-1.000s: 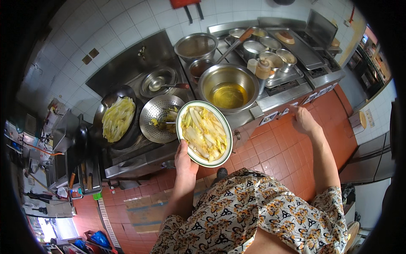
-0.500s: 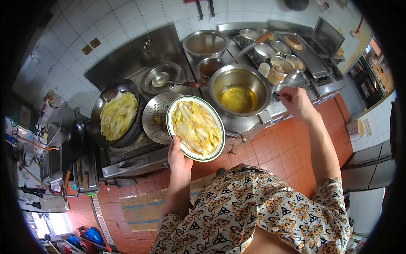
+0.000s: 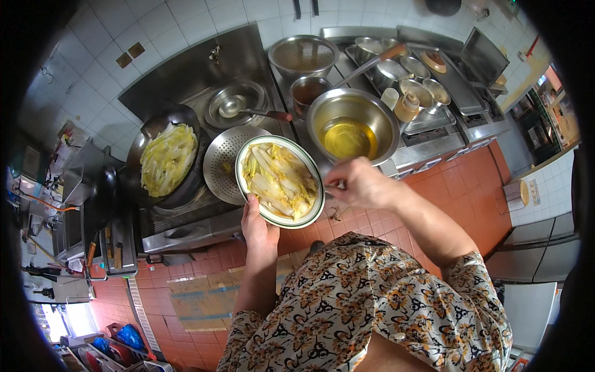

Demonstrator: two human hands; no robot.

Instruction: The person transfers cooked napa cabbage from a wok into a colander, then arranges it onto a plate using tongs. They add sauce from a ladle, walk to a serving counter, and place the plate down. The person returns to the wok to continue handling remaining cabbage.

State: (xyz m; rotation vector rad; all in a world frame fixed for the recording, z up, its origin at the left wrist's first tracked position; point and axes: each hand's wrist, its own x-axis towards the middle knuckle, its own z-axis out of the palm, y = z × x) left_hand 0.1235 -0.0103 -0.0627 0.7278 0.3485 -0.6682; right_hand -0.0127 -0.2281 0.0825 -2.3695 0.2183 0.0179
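My left hand (image 3: pixel 259 230) grips the lower left edge of an oval white plate (image 3: pixel 297 222) with a green rim. Pale cooked cabbage leaves (image 3: pixel 279 180) lie across it. Close beside the plate's right edge is my right hand (image 3: pixel 362 184), its fingertips pinched together; whatever they hold is too small or blurred to make out. Just behind that hand stands a steel basin (image 3: pixel 385 115) with yellow oil (image 3: pixel 348 139). Left of the plate, a perforated strainer (image 3: pixel 218 166) lies on the stove. More cabbage (image 3: pixel 167 160) fills a dark wok (image 3: pixel 137 187) further left.
A ladle (image 3: pixel 232 106) rests in a round pan behind the strainer. A larger steel bowl (image 3: pixel 302 57) and a pot of brown liquid (image 3: pixel 310 88) stand at the back. Several small pots (image 3: pixel 387 71) and a squat jar (image 3: pixel 406 108) crowd the right counter.
My right hand has swung left from beside the small pots to the plate's right edge. The plate in my left hand has shifted slightly left and tilted a little.
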